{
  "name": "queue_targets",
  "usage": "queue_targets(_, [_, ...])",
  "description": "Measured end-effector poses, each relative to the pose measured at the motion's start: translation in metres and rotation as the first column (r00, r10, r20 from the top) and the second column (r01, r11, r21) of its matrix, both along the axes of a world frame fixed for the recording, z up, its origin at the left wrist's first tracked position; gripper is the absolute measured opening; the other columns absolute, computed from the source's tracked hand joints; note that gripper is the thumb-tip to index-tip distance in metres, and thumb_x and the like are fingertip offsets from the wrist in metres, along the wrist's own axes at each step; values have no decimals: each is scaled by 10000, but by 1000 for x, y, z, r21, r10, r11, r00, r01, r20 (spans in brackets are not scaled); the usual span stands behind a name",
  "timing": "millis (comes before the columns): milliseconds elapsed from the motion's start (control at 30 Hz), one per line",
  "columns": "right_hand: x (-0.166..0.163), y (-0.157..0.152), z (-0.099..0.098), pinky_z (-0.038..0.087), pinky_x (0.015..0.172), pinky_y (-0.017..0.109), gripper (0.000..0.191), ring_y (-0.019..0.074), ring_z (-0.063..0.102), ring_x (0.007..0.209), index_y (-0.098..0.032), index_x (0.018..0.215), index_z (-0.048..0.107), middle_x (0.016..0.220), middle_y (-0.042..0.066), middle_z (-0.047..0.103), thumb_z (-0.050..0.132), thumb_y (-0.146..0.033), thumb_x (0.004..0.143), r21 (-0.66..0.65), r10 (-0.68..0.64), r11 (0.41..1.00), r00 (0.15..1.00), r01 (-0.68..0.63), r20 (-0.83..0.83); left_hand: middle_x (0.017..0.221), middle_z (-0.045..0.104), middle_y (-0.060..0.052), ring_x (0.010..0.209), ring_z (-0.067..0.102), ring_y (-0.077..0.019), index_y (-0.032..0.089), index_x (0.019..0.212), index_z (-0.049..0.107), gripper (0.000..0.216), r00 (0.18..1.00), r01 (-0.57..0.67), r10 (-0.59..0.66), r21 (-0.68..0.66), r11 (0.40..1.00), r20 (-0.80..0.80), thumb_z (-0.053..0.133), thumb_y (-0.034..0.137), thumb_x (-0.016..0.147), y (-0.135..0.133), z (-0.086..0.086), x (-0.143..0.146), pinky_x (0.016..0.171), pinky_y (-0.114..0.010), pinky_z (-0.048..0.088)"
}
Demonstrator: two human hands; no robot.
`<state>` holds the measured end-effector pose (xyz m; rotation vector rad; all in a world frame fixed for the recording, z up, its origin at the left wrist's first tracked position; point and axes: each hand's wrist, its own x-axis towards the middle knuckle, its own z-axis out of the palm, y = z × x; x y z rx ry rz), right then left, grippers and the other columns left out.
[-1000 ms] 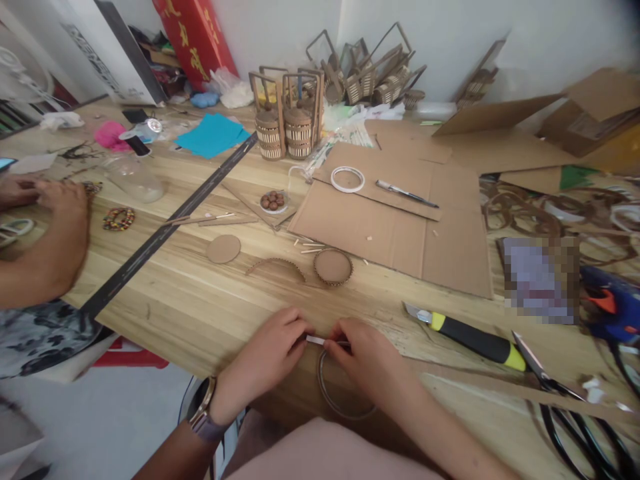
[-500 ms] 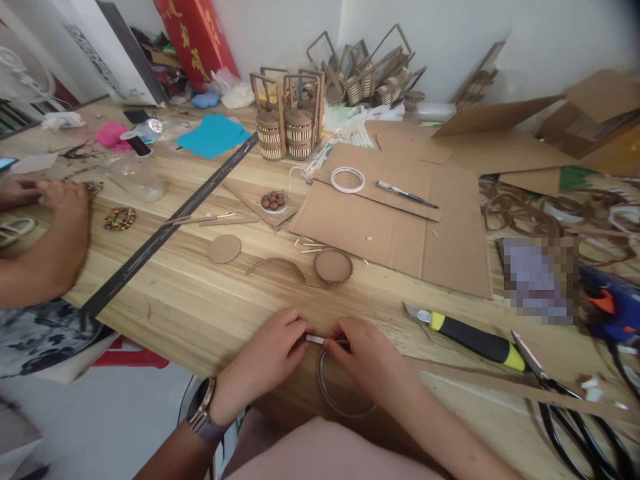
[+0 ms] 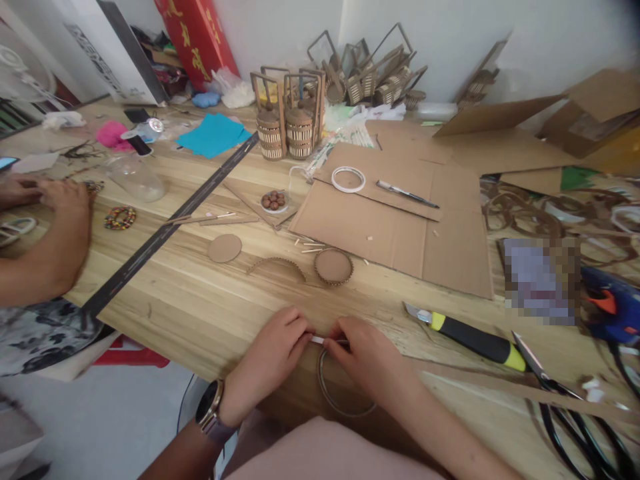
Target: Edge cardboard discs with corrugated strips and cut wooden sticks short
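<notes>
Near the table's front edge, my left hand [image 3: 273, 350] pinches one end of a short white strip [image 3: 318, 340]. My right hand [image 3: 373, 357] is closed at the strip's other end and on a thin hoop [image 3: 324, 385], which hangs below the fingers. Part of the hoop is hidden behind that hand. Beyond my hands sit a round cardboard tray with a beaded-looking rim [image 3: 333, 266], a curved brown strip [image 3: 277, 261] and a flat cardboard disc [image 3: 225, 248].
To the right lie a utility knife [image 3: 470, 337] with its blade out, and black-handled scissors [image 3: 550, 383]. Cardboard sheets [image 3: 400, 247] carry a white tape roll [image 3: 349, 179]. Small baskets [image 3: 299, 130] stand behind. At left, another person's hands [image 3: 63, 197] work near a beaded bracelet [image 3: 120, 218].
My left hand has shifted very slightly right, toward the right hand, and its wrist has turned a little. The right hand and hoop stay in place.
</notes>
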<state>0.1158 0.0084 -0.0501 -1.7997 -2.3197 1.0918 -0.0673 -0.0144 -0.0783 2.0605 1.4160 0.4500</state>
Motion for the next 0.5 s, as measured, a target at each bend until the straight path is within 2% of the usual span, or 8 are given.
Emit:
queue_targets(233, [1, -1, -1, 407, 695, 296, 110, 213, 661, 821, -199, 810, 653, 855, 49, 728, 585, -201, 897, -6, -13, 1000, 999, 13, -41, 914, 587, -43, 892, 553, -205, 184, 862, 622, 195, 1000, -24, 24, 35, 999, 13, 472, 118, 969, -2, -7, 1, 804, -333, 477])
queue_targets(333, [6, 0, 2, 424, 697, 282, 50, 195, 664, 808, -196, 889, 629, 844, 31, 725, 580, -196, 897, -33, -27, 999, 997, 24, -75, 911, 588, -44, 889, 551, -204, 184, 855, 621, 203, 999, -22, 21, 34, 999, 40, 470, 113, 969, -2, -8, 0, 796, -326, 475])
queue_targets(433, [14, 0, 7, 428, 641, 271, 92, 183, 654, 726, -197, 979, 596, 775, 7, 708, 561, -233, 903, -66, -61, 996, 994, 55, -89, 900, 589, -41, 885, 554, -202, 189, 842, 618, 204, 998, -20, 18, 31, 999, 56, 476, 121, 972, -2, -6, -1, 789, -321, 472])
queue_targets(500, [22, 1, 11, 410, 600, 272, 102, 184, 636, 680, -212, 934, 602, 735, 4, 692, 526, -278, 913, -79, -58, 996, 994, 50, -98, 894, 588, -39, 882, 557, -201, 187, 839, 619, 194, 998, -24, 22, 26, 999, 62, 489, 126, 971, -1, -5, 0, 788, -321, 471])
